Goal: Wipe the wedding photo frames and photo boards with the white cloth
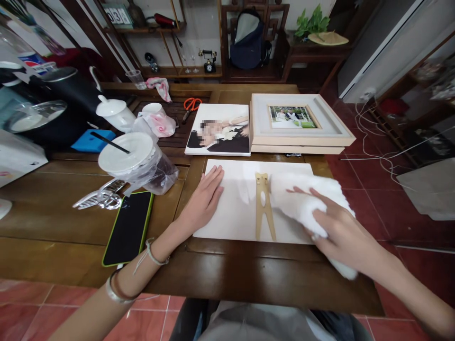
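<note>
A white flat panel [231,208] lies on the wooden table in front of me. On its middle rests a tan two-legged piece [263,203], narrow and notched at the top with two small dots like screws. My left hand [204,196] is spread flat on the panel's left side, fingers together and stretched out, holding nothing. Over the right side, my right hand [334,222] grips a bunched white cloth [313,189], which covers that end of the panel and hangs past the table's edge.
Behind the panel lie a photo print [220,130] and stacked picture frames [302,118]. Orange-handled scissors [192,104] are at the back. To the left are a lidded cup with a straw [124,154], a phone [130,227], a silvery hair claw [101,195] and a white teapot [115,113].
</note>
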The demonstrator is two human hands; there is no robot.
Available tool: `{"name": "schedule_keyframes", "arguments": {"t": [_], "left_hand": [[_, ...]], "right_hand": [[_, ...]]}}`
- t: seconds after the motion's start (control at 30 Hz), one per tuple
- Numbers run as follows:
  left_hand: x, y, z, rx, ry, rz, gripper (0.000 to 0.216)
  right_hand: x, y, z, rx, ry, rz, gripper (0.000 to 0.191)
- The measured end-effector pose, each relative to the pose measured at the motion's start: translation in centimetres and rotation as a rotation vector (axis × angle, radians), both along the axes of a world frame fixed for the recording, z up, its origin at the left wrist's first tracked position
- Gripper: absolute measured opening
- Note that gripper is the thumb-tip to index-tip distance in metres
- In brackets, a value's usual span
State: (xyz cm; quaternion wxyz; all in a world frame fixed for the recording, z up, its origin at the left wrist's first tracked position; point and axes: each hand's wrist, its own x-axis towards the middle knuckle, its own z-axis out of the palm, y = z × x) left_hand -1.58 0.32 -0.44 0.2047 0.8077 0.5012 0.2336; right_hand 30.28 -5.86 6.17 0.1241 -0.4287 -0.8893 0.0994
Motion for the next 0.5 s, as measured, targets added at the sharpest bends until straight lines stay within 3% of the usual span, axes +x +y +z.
{"name": "schedule_keyframes", "arguments": {"t": [0.13, 0.27, 0.37, 0.5], "left_hand": [[0.0, 0.0, 0.0, -0.004, 0.014, -0.003, 0.048], [0.1, -0.1, 0.1, 0.003, 0.004, 0.002, 0.047], [0.1, -0.1, 0.0, 0.008, 0.000, 0.005, 0.046], [0.0, -0.1, -0.1, 0.008, -0.003, 0.001, 0.047]], "right_hand": [[-1.5, 4.7, -1.6, 0.084, 0.033, -0.017, 0.017], [-3.4, 6.8, -1.7, 0.098, -0.013, 0.011, 0.020], [-4.0, 6.2, -1.5, 0.072, -0.069, 0.115, 0.025], [-4.0, 2.8, -1.4, 0.093, -0.099, 0.211, 0.024]]}}
